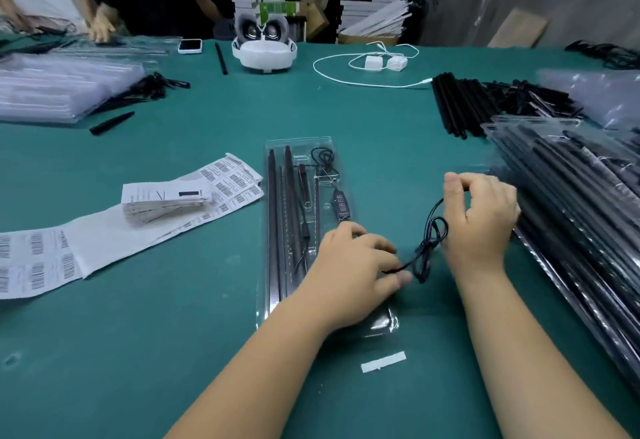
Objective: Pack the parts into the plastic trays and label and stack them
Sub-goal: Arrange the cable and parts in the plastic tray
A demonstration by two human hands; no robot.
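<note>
I see left hand (pixel 349 265) pinching black cable (pixel 427 248) over clear tray (pixel 298 142) | right hand (pixel 479 217) pinching cable's upper end | barcode labels (pixel 228 179) left of tray

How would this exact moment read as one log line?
step: coiling cable | left hand: pinches black cable | right hand: holds cable's other end | tray: rods inside, unlabelled

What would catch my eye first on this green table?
Two bare hands at the centre: the left hand and right hand hold a looped black cable beside a clear tray of black rods. Barcode labels lie to the left, and filled trays are stacked on the right.
</note>
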